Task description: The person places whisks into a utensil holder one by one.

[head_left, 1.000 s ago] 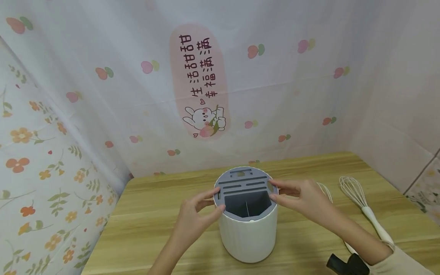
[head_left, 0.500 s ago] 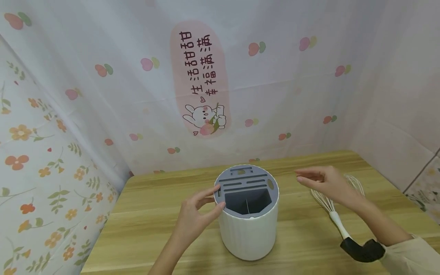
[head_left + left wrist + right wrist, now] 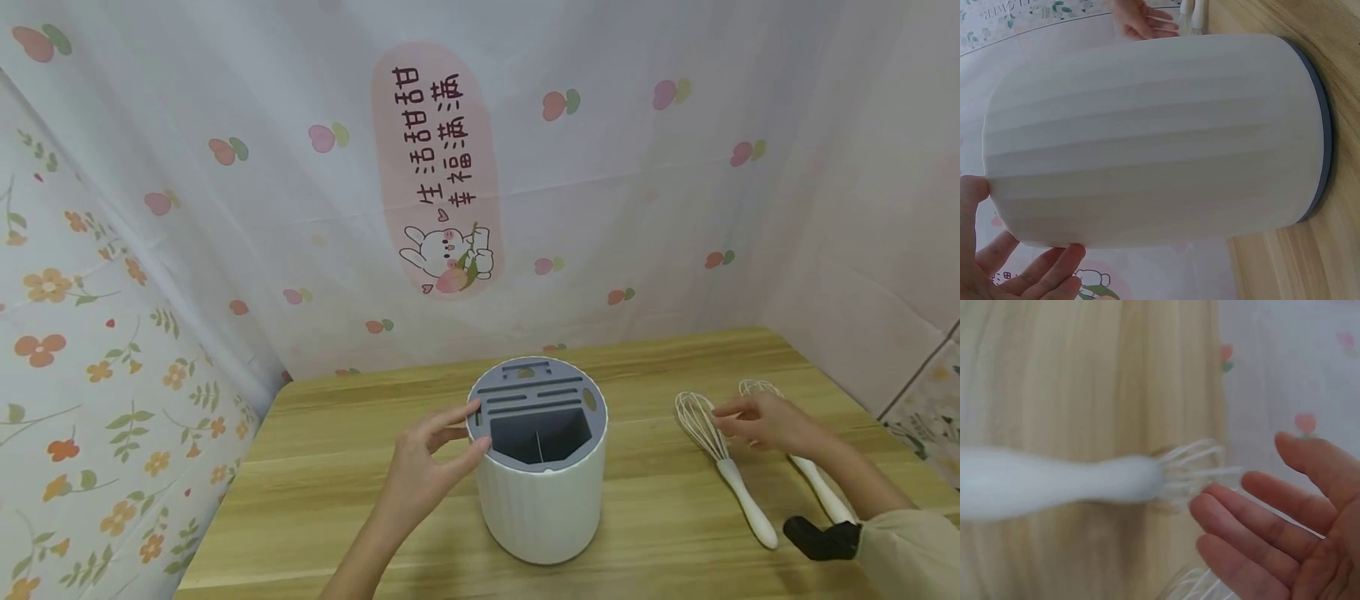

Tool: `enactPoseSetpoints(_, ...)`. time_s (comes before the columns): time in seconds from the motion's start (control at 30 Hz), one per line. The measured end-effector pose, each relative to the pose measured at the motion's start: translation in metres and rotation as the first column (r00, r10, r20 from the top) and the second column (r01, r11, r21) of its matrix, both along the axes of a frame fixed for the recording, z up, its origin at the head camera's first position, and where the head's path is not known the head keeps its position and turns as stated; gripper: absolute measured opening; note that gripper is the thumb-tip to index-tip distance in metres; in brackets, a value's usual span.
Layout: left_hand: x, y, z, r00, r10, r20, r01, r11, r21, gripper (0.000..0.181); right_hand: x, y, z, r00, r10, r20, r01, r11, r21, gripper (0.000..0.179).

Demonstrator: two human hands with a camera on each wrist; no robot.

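A white ribbed utensil holder [image 3: 540,517] with a grey slotted lid [image 3: 536,408] stands upright on the table. My left hand [image 3: 423,462] holds its left rim, thumb toward the front and fingers along the side, as the left wrist view also shows. Two whisks with white handles lie to the right. My right hand [image 3: 765,421] hovers among their wire heads, fingers loosely extended, holding nothing. Its fingertips overlap the wires of the nearer whisk [image 3: 738,492]; the farther whisk [image 3: 821,487] is partly hidden behind the hand and wrist.
The wooden table [image 3: 337,483] ends at a patterned curtain [image 3: 615,208] behind the holder. A floral cloth [image 3: 97,375] hangs at the left. A black wrist piece [image 3: 821,539] sits by the right sleeve, over the farther whisk's handle end.
My right hand has let go of the holder's right rim and moved right to the whisks. My left hand has stayed on the rim.
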State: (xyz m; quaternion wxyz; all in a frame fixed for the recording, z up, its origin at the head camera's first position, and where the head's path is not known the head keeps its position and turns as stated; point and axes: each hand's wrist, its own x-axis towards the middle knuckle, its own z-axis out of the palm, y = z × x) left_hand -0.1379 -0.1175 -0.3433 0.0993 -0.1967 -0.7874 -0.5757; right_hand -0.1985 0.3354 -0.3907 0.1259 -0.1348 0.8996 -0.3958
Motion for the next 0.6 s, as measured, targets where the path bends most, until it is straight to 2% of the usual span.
enactPoseSetpoints(0.13,0.0,0.0,0.0,1.0,-0.005,-0.001,0.005,1.0,0.003,0.042,0.003,0.016,-0.013,0.992,0.061,0.107,-0.055,0.997,-0.055,0.045)
enactPoseSetpoints(0.37,0.0,0.0,0.0,1.0,-0.001,-0.01,0.001,1.0,0.01,0.04,0.007,0.031,-0.028,0.981,0.086,0.175,-0.073,0.994,-0.078,0.038)
enactPoseSetpoints(0.6,0.001,0.0,0.001,1.0,0.01,0.004,-0.01,1.0,-0.013,0.04,0.012,0.034,-0.038,0.954,0.126,0.271,-0.086,0.984,-0.154,0.027)
